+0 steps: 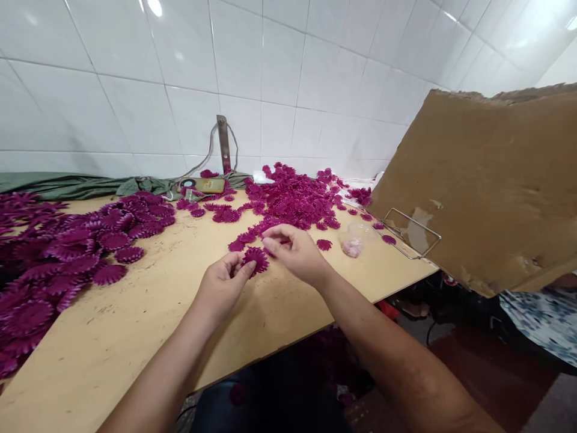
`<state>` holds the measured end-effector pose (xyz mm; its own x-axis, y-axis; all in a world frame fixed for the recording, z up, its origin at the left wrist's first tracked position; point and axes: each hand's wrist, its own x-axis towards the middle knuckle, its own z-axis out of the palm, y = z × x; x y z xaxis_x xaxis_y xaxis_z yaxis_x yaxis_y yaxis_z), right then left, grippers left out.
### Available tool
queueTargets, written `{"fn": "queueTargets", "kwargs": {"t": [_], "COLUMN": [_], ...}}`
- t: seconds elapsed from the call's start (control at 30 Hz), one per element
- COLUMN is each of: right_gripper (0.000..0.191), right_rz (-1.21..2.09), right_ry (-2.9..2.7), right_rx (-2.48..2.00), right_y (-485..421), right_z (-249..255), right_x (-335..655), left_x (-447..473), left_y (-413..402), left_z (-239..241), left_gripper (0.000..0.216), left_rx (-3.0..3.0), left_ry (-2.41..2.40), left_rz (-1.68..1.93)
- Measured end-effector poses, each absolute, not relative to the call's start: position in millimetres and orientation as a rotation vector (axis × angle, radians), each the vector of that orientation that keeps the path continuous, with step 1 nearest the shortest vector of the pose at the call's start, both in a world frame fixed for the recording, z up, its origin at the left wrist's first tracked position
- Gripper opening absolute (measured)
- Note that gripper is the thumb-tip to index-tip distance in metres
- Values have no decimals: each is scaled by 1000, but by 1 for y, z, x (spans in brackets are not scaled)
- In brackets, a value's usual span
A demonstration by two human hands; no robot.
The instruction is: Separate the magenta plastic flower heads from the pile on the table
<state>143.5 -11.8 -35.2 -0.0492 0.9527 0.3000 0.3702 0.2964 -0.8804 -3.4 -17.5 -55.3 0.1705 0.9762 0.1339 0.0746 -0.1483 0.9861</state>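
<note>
Between thumb and fingers, my left hand (225, 284) holds a magenta flower piece (255, 261) with narrow pointed petals round its rim. My right hand (295, 251) is closed in a pinch just above and to the right of it. A bit of magenta shows at its fingertips, but what they grip is too small to make out. Right behind both hands, a heap of smaller magenta flower pieces (293, 195) reaches back towards the wall. A loose flower piece (323, 245) lies to the right of my right hand.
Larger round flower pieces (74, 249) are piled along the left side of the table (166, 288). A yellowish device (210, 185) lies by the wall. On the right are a clear plastic bag (353, 245), a wire frame (412, 233) and a big cardboard sheet (487, 180). A person's patterned clothing (541, 322) shows below it.
</note>
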Motion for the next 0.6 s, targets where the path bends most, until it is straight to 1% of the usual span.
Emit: {"fn": "queueTargets", "kwargs": {"t": [0.1,0.17,0.27,0.37,0.43,0.6], "right_gripper": [19,16,10,11,10,12], "right_rz": [801,851,1133,1383,1358,991], "right_ry": [-1667,-1675,-1641,-1611,-1600,-1533], "right_rx": [-1211,-1217,-1153,-1029,-1011,-1202], "right_y": [-24,-27,-24,-21,-19,-4], "right_z": [-34,-33,-33,-35,-37,-40], "right_x": [134,133,136,137,134,131], "left_x": [-4,-5,-6,-6,-4,0], "left_y": [-15,-14,-15,-15,-15,-18], "left_z": [-56,-57,-59,-61,-62,-59], "left_gripper": [27,29,34,39,40,38], "left_rx": [1486,1524,1546,1524,1511,1518], "left_ry": [1136,1174,1197,1155,1106,1128], "left_rz": [1147,1130,1101,1088,1087,1143]}}
